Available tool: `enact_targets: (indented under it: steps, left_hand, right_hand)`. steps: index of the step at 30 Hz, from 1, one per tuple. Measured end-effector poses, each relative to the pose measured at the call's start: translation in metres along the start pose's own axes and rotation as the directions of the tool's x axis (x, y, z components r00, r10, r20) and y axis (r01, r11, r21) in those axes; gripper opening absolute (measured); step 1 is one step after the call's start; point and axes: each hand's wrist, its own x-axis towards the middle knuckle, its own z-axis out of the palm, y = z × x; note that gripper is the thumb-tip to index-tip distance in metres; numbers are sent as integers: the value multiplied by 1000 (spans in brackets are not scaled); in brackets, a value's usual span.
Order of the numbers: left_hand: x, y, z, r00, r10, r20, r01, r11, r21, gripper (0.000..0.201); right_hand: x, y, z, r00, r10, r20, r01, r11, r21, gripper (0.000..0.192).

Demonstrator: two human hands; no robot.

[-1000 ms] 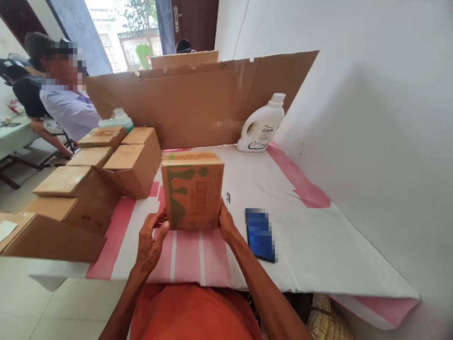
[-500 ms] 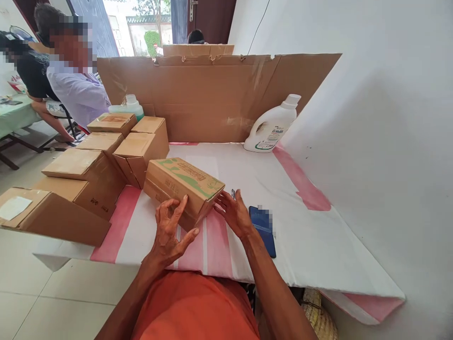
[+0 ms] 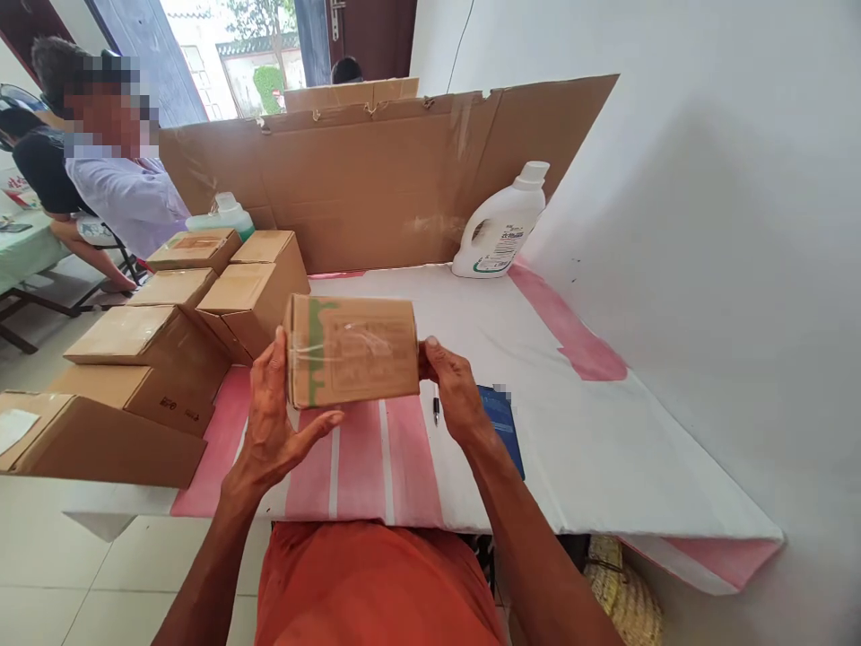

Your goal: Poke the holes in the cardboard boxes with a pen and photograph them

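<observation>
A brown cardboard box (image 3: 363,354) with a green print and clear tape is held up between my two hands, over the striped cloth near the table's front. My left hand (image 3: 273,435) supports its left side, fingers along the edge and thumb stretched below the near face. On the right end, my right hand (image 3: 456,390) grips the box with thumb and fingers; some fingertips are hidden behind it. A black pen (image 3: 436,408) lies just below my right hand. Beside my right wrist is a dark blue phone-like item (image 3: 503,426), partly covered by the hand.
Several closed cardboard boxes (image 3: 134,332) stand in rows on the left. A white jug (image 3: 501,224) and a bottle with green liquid (image 3: 225,215) stand before an upright cardboard panel (image 3: 377,184). A wall (image 3: 706,269) borders the right. Another person (image 3: 127,188) sits at far left.
The box has been turned and lifted, so a taped face with a green strip now faces me. My left hand moved left to its side; my right hand now grips the right end.
</observation>
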Motion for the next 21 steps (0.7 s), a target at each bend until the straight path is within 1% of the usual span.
enact_targets:
  steps: [2, 4, 7, 10, 12, 16, 19, 21]
  left_hand:
    - [1, -1, -3, 996, -83, -9, 83, 996, -34, 115]
    - [-1, -6, 0, 982, -182, -44, 178, 981, -74, 102]
    - [-5, -15, 8, 956, -285, -66, 273, 950, -154, 87]
    - [-4, -22, 12, 946, -321, -43, 306, 928, -213, 81]
    - [0, -27, 13, 935, -351, -49, 328, 909, -257, 78]
    - [9, -46, 16, 904, -425, -45, 375, 839, -394, 76]
    - [12, -64, 17, 867, -489, -92, 385, 777, -498, 83]
    - [14, -74, 15, 846, -520, -116, 387, 749, -537, 90]
  right_hand:
    - [0, -16, 3, 998, -60, -20, 60, 998, -7, 71]
    - [-2, -23, 8, 994, -111, 6, 111, 994, -21, 70]
    - [-5, -17, 14, 991, -133, 30, 134, 990, -39, 66]
    - [-7, -5, 14, 993, -104, 51, 106, 994, -42, 65]
    - [-7, 0, 13, 993, -71, 95, 73, 997, -20, 67]
    - [-12, 0, 18, 987, -32, 155, 34, 999, -8, 65]
    - [-22, -5, 32, 981, -44, 191, 40, 999, 22, 60]
    - [-31, -9, 44, 965, -65, 253, 49, 996, 69, 54]
